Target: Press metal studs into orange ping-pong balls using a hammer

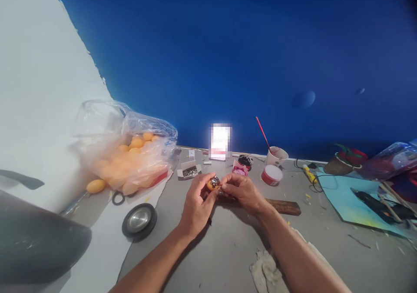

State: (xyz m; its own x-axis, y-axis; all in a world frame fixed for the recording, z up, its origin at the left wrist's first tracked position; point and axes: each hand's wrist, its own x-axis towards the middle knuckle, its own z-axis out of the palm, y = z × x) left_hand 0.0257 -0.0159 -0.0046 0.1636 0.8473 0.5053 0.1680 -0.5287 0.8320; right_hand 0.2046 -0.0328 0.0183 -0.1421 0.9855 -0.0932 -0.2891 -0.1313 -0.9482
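Note:
My left hand holds a small orange ball with dark and shiny silver bits on its top, between thumb and fingers. At the ball's right side, the thumb and forefinger of my right hand are pinched together; whatever they hold is too small to make out. Beneath my right hand lies a dark brown wooden strip. Just behind my hands stands an open little box of small metal pieces. A pink container and a black-smeared one are close by.
At left, a clear plastic bag bulges with orange balls, near a round metal-and-black disc. Behind are a bright screen, a paper cup with a red stick and a red-white tub. A rag lies in front; blue-green sheet at right.

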